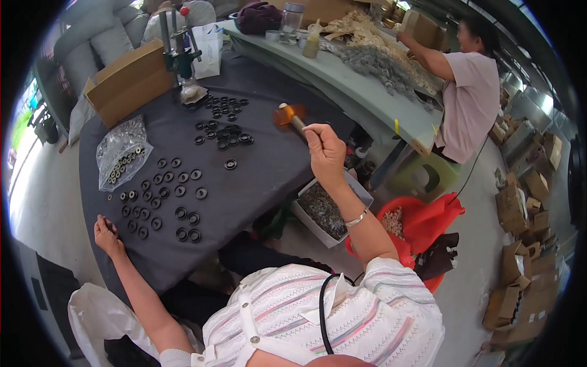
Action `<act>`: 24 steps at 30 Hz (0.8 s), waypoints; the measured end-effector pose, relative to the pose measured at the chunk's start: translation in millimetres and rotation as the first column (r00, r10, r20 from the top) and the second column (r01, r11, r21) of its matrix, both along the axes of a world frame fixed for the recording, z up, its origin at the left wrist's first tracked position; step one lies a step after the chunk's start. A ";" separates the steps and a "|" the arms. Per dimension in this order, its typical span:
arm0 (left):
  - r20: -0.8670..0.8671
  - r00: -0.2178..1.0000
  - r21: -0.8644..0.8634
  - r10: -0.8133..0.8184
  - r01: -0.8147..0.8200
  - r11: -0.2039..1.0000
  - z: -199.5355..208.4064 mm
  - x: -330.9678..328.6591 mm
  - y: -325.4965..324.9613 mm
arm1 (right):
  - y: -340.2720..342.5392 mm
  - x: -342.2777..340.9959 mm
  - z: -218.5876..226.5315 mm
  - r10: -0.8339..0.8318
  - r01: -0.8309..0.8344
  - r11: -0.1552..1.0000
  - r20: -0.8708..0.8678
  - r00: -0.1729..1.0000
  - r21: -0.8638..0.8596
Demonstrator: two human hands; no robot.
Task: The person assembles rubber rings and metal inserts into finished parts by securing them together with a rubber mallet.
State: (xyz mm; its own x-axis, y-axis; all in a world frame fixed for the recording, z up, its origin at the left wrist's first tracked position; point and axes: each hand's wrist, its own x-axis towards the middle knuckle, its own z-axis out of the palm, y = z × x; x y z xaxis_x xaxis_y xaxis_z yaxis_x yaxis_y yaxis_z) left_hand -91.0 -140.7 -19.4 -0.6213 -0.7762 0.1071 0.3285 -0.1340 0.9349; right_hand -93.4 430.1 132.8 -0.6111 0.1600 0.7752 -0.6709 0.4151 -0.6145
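Observation:
My right hand (327, 154) is closed round the handle of a small mallet (285, 115) with an amber-orange head, raised above the table's right side. At the left edge of the dark-covered table (260, 79), my left hand (109, 238) is pinched on something small and dark, mostly hidden by the fingers. Several black rings (164, 192) lie spread on the cloth to the right of that hand. Another cluster of black rings (228, 134) sits farther back, with a single black ring (230, 164) apart from it. Small metal rings (124, 196) rest near the clear plastic bag (125, 156), which holds more of them.
A green hand press (181, 58) stands at the back beside an open cardboard box (131, 79). Below the table's right edge are a white box of small parts (321, 211) and a red tub (397, 229). A co-worker (468, 92) sits at the green table (318, 64).

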 end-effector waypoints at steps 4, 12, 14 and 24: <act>-0.198 0.977 0.020 -0.080 0.086 0.996 61.0 12.7 71.2 | 15.2 22.6 0.9 -0.116 0.114 0.987 0.013 0.993 0.113; 0.073 0.690 -0.212 -0.720 0.717 0.664 139.7 78.7 373.7 | -28.9 55.1 -10.3 0.111 -0.088 0.962 -0.076 0.991 0.259; 0.083 0.688 -0.290 -0.721 0.709 0.643 140.1 86.7 391.4 | -32.0 60.6 -14.5 0.124 -0.100 0.959 -0.073 0.990 0.266; 0.027 0.775 -0.590 -0.631 0.522 0.616 134.6 89.3 415.8 | -26.3 65.4 -27.6 0.087 -0.068 0.960 -0.059 0.994 0.271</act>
State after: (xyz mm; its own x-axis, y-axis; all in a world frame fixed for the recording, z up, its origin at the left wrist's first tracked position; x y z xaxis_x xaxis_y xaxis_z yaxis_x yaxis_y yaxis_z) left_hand -1.7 275.0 115.2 -0.8487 -0.0354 0.5277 0.5174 0.1515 0.8422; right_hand -27.9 403.8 105.2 -0.5564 -0.1053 0.8242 -0.7449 0.5028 -0.4386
